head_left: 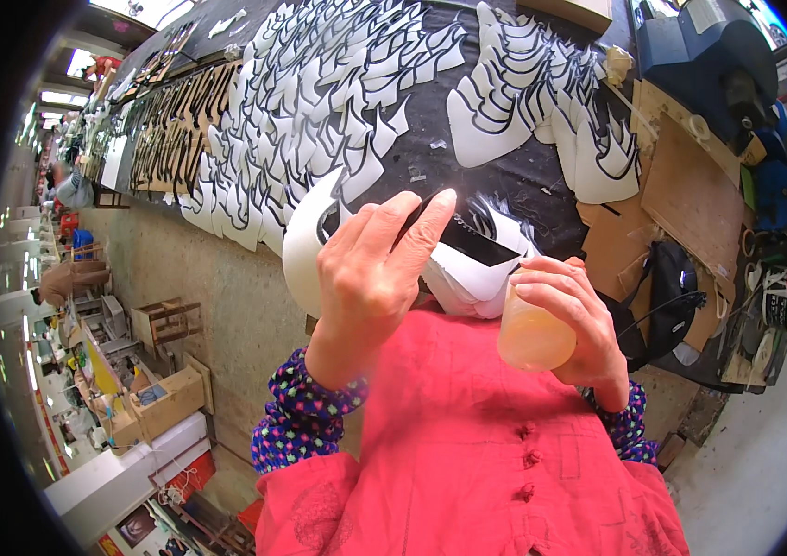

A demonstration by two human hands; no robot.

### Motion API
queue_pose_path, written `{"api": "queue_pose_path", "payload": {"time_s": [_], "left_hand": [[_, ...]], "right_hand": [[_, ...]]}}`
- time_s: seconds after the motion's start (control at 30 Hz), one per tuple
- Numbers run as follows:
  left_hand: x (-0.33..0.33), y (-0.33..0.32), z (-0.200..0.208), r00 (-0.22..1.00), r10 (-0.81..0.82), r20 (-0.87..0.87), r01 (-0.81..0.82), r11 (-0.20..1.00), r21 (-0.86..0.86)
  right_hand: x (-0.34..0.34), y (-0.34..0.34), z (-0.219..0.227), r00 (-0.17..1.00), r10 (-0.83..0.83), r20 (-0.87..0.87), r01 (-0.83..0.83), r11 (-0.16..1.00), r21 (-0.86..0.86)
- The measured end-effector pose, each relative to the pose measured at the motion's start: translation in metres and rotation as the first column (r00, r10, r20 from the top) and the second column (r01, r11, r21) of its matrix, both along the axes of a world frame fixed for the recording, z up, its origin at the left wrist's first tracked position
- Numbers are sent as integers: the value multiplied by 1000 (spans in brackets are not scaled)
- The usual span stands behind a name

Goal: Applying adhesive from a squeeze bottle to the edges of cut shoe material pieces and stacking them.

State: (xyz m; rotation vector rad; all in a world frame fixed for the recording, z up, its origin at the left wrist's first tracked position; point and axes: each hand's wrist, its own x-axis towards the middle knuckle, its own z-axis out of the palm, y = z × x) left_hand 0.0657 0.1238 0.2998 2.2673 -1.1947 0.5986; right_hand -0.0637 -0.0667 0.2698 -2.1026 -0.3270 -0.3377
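Observation:
My left hand (pixel 370 264) is raised in front of my chest, fingers bent and pinched together. Something dark shows between its fingers, too hidden to make out. Behind that hand is a curved white piece with a black edge (pixel 301 250); whether the fingers touch it I cannot tell. My right hand (pixel 579 320) is wrapped round a tilted translucent jar (pixel 534 335) with yellowish contents. Between the hands, close to my red apron (pixel 449 398), lies a small stack of white pieces (pixel 467 283) with a black band by it.
Rows of overlapping white pieces with black edges (pixel 319 111) cover the dark table, with another group (pixel 514 93) farther right. At the right are a blue machine (pixel 713 56), cardboard sheets (pixel 690 185) and a black bag (pixel 671 301). Wooden stools (pixel 166 324) stand on the floor at left.

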Motion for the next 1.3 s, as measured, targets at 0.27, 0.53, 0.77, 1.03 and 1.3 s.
{"api": "queue_pose_path", "payload": {"time_s": [0.27,0.53,0.77,1.03,1.3], "left_hand": [[24,-42,-46,602,-165,-781,-99,955,-279],[31,-193,-134,-295,-396,-870,-32,914,-405],[29,-297,-186,251,-139,-958,-78,984,-163],[21,-361,-195,316,-176,-932,-3,982,-187],[-10,-401,-307,148,-189,-971,-3,981,-192]], "right_hand": [[-42,-35,-19,971,-219,-95,238,882,406],[-134,-95,-34,755,-651,-74,536,549,642],[-156,-116,-44,578,-802,-150,678,369,636],[-170,-149,-73,624,-745,-235,593,257,763],[-173,-165,-85,617,-753,-230,600,260,757]]}}
